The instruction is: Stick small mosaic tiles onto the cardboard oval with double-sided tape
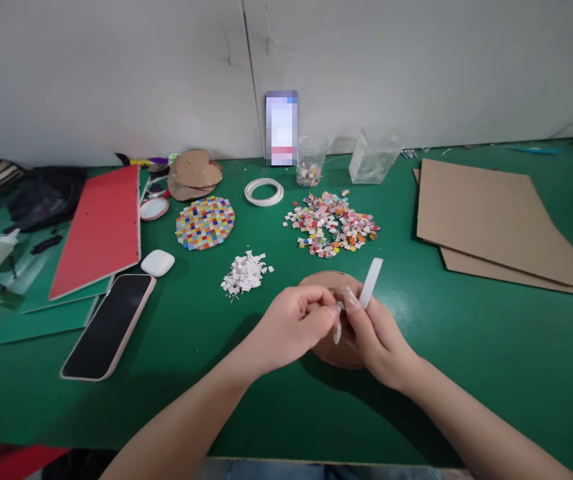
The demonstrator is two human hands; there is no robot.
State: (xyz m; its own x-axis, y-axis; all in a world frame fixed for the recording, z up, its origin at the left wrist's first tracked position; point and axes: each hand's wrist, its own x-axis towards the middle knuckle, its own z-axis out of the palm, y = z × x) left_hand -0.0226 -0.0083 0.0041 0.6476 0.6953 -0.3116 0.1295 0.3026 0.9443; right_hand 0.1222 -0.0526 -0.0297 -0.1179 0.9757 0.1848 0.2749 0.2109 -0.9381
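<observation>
Both hands meet above a round cardboard disc (333,353), which lies on the green table and is partly covered by them. A flat white strip (371,280) is pinched in my right hand (379,340), its free end sticking up past the fingers. My left hand (293,327) is closed, thumb against curled forefinger, right beside the right fingertips; what it pinches is hidden. Just left of the hands lies a heap of small white scraps (247,273). Beyond the disc spreads a loose pile of colourful mosaic tiles (333,223).
A tiled mosaic disc (206,223), a white tape roll (264,192), a tile cup (311,163) and a clear box (373,160) stand farther back. Cardboard sheets (481,220) lie right. A phone (109,327), white case (158,263) and red board (101,227) lie left.
</observation>
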